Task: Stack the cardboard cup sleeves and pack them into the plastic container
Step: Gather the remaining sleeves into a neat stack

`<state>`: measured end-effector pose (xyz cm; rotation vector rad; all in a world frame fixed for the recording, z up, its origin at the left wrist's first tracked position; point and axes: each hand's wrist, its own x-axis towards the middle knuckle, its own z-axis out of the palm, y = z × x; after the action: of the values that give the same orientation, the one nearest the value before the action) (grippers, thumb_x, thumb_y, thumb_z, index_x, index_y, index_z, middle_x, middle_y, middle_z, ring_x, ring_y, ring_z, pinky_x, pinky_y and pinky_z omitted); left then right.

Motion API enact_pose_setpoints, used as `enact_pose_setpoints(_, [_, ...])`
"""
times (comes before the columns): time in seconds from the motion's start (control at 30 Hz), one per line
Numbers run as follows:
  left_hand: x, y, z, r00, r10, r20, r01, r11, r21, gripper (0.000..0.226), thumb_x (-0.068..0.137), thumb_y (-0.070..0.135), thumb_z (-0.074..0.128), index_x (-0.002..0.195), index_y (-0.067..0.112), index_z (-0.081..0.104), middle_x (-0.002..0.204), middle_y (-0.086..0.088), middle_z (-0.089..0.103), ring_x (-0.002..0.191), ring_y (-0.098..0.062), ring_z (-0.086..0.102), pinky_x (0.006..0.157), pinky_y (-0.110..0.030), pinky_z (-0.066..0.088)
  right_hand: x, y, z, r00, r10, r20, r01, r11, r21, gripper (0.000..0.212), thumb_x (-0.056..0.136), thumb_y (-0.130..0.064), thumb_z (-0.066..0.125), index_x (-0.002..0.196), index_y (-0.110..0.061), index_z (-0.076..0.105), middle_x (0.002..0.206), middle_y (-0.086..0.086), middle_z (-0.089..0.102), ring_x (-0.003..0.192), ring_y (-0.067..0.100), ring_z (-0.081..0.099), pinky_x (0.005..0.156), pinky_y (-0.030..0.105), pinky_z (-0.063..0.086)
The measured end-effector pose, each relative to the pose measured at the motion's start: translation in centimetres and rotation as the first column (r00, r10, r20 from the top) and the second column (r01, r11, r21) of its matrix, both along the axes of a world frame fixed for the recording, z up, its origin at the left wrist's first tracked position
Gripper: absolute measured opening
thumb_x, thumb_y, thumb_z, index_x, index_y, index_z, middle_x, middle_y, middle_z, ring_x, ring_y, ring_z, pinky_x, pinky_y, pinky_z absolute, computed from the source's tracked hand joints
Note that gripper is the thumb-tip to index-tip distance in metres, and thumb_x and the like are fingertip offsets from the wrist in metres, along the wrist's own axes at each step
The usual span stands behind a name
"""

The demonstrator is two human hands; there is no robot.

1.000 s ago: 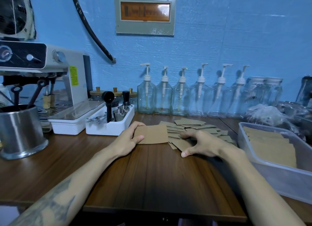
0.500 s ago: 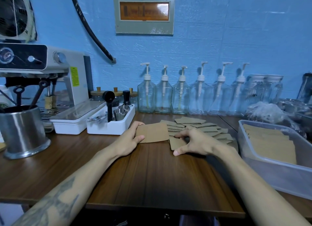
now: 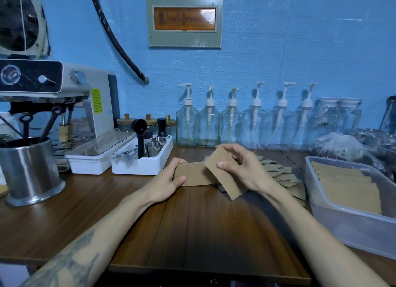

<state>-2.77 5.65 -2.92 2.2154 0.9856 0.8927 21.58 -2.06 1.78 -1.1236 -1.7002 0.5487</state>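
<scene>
Wooden counter [image 3: 192, 233]: 6 pump bottles [image 3: 244, 123], 1 plastic container [image 3: 334, 218], 2 hands.

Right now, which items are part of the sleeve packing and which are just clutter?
Job: lifted sleeve in right hand; stack under left hand; loose sleeves; plastic container.
Clutter: espresso machine; pump bottles; steel canister; white tray.

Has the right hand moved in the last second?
Yes. The right hand has lifted a sleeve off the scattered pile, leftward toward the left hand's stack.

Café prep counter: espresso machine [image 3: 64, 106], syrup pump bottles [image 3: 231, 123], tamper [image 3: 162, 127].
</scene>
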Motion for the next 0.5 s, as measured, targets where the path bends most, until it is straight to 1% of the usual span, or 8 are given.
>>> enact_pose_setpoints(0.03, [0.0,0.0,0.0,1.000,-0.009,0.001,0.009,1.000,-0.009,0.030,0.100,0.015,0.054,0.125,0.028,0.042,0.115,-0.001,0.055,0.101,-0.015,0.055,0.090,-0.030,0.046,0.0,0.1,0.0,0.998,0.012,-0.054,-0.011,1.000,0.007,0.043,0.090,-0.011,0.069,0.125,-0.032,0.057,0.093,-0.003,0.068,0.087,0.009,0.064,0.082,0.025,0.047])
enact_pose_setpoints(0.1, [0.0,-0.2,0.1,0.999,-0.032,0.009,0.032,0.999,-0.039,0.035,0.098,0.014,0.058,0.124,0.029,0.042,0.115,-0.001,0.056,0.102,-0.016,0.055,0.091,-0.031,0.047,0.1,0.3,0.0,0.984,0.031,-0.176,-0.032,1.000,0.000,0.055,0.093,-0.004,0.062,0.139,-0.031,0.048,0.074,0.001,0.061,0.072,0.013,0.059,0.073,0.024,0.048])
enact_pose_setpoints(0.17, [0.1,-0.4,0.2,0.998,-0.055,0.025,0.057,0.995,-0.084,0.043,0.094,0.013,0.065,0.125,0.031,0.041,0.115,0.000,0.057,0.102,-0.013,0.057,0.091,-0.029,0.049,0.4,0.5,0.0,0.967,0.011,-0.254,-0.014,1.000,-0.007,0.057,0.093,-0.001,0.062,0.140,-0.030,0.048,0.066,-0.001,0.060,0.067,0.012,0.057,0.067,0.020,0.047])
enact_pose_setpoints(0.27, [0.1,-0.6,0.2,0.996,-0.073,0.053,0.080,0.987,-0.142,0.057,0.086,0.017,0.076,0.128,0.030,0.039,0.117,0.001,0.057,0.104,-0.009,0.059,0.090,-0.025,0.052,0.5,0.5,-0.2,0.933,-0.074,-0.352,0.057,0.997,-0.058,0.042,0.090,0.002,0.065,0.126,-0.017,0.057,0.068,-0.002,0.065,0.062,0.007,0.062,0.054,0.016,0.047])
enact_pose_setpoints(0.3, [0.1,-0.7,0.3,0.996,-0.073,0.056,0.081,0.984,-0.156,0.062,0.083,0.021,0.079,0.129,0.031,0.039,0.117,0.003,0.057,0.103,-0.005,0.059,0.087,-0.020,0.052,0.4,0.5,-0.3,0.919,-0.106,-0.381,0.083,0.994,-0.078,0.039,0.088,0.004,0.065,0.123,-0.012,0.055,0.071,-0.001,0.064,0.059,0.006,0.062,0.051,0.016,0.047])
enact_pose_setpoints(0.37, [0.2,-0.8,0.4,0.997,-0.066,0.051,0.073,0.983,-0.169,0.070,0.076,0.030,0.084,0.129,0.033,0.038,0.118,0.007,0.057,0.101,0.003,0.059,0.081,-0.012,0.048,0.3,0.6,-0.4,0.903,-0.156,-0.401,0.121,0.986,-0.111,0.041,0.086,0.010,0.065,0.118,-0.008,0.047,0.084,0.009,0.065,0.056,0.007,0.063,0.052,0.021,0.053])
enact_pose_setpoints(0.43, [0.1,-0.9,0.4,0.997,-0.055,0.052,0.063,0.984,-0.167,0.073,0.073,0.037,0.086,0.129,0.035,0.039,0.119,0.010,0.057,0.100,0.006,0.058,0.081,-0.010,0.047,0.0,0.7,-0.8,0.914,-0.169,-0.369,0.129,0.983,-0.130,0.053,0.084,0.013,0.066,0.125,-0.010,0.041,0.094,0.015,0.061,0.057,0.009,0.066,0.055,0.024,0.057])
enact_pose_setpoints(0.5, [0.1,-1.0,0.4,0.997,-0.049,0.054,0.057,0.985,-0.165,0.071,0.073,0.041,0.085,0.128,0.037,0.039,0.120,0.012,0.057,0.101,0.007,0.059,0.083,-0.013,0.048,-0.4,0.8,-1.4,0.953,-0.201,-0.226,0.175,0.976,-0.132,0.063,0.082,0.008,0.071,0.133,-0.016,0.042,0.098,0.007,0.060,0.067,0.009,0.070,0.060,0.026,0.059])
